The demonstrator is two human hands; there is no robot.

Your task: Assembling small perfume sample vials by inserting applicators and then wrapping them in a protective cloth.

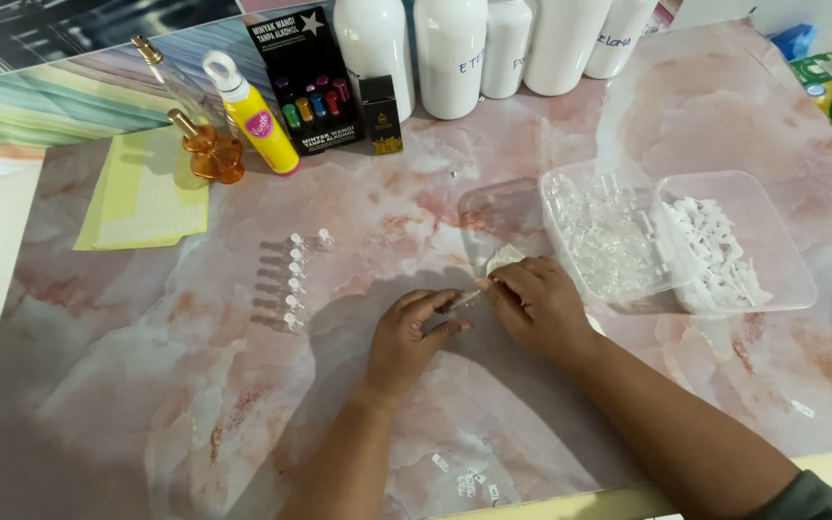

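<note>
Near the front edge of the pink marbled desk (146,385) lie a few scraps of white label (469,481). Above them, the left hand (406,337) and right hand (536,303) meet, fingers pinched shut on a small clear vial (462,299) held between them. Left of the hands stands a row of tiny vials (295,281). Just right sits a clear tray of vials (601,231) and another of white caps (724,252). Farthest back stand white bottles (450,53), a black box (308,77) and a yellow bottle (260,120).

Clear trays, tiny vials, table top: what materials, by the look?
Clear trays: thin glossy plastic, see-through, rounded corners. Tiny vials in a row: clear, glass or plastic, cannot tell. Table top: pink marble-pattern sheet, likely vinyl, smooth sheen. Both hands pinch one vial.
</note>
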